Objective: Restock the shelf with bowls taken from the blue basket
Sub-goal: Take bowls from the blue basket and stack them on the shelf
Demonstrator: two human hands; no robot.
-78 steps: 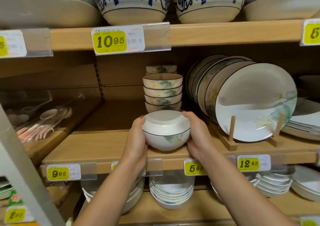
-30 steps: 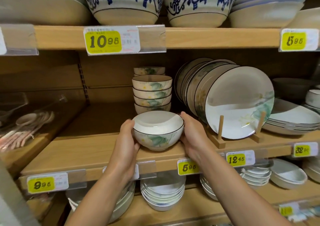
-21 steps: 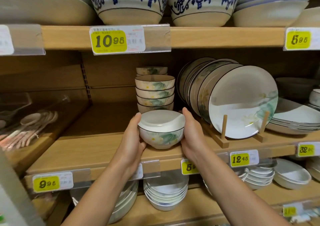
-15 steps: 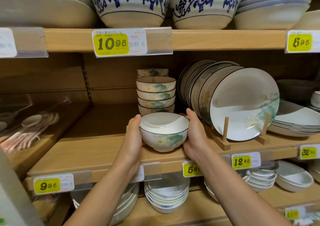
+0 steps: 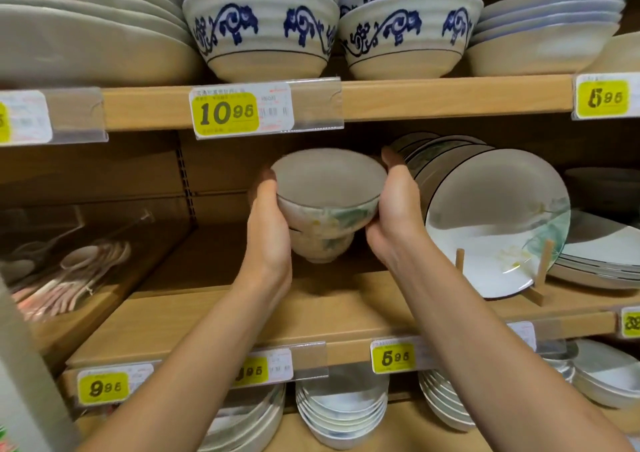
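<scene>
A big wooden shelf (image 5: 214,316) fills the view, with more boards above and below it. On the top board sit fat bowls with blue swirls (image 5: 259,32). On the right of the middle board a row of plates (image 5: 495,223) stands on edge in a small wooden rack (image 5: 543,264). Piles of white bowls (image 5: 343,413) sit on the bottom board.

In the middle, a bowl (image 5: 329,188) with a green leaf on its side is up in the air. It is above the middle board and just under the top one. It tips a little toward the camera. Another bowl (image 5: 322,249) peeks out right under it. I cannot tell if the two touch.

The left hand (image 5: 268,240) grips the bowl's left side. The right hand (image 5: 394,216) grips its right side, close to the plates.

Spoons (image 5: 69,278) lie far to the left. A yellow price tag (image 5: 227,114) says 10.95.
</scene>
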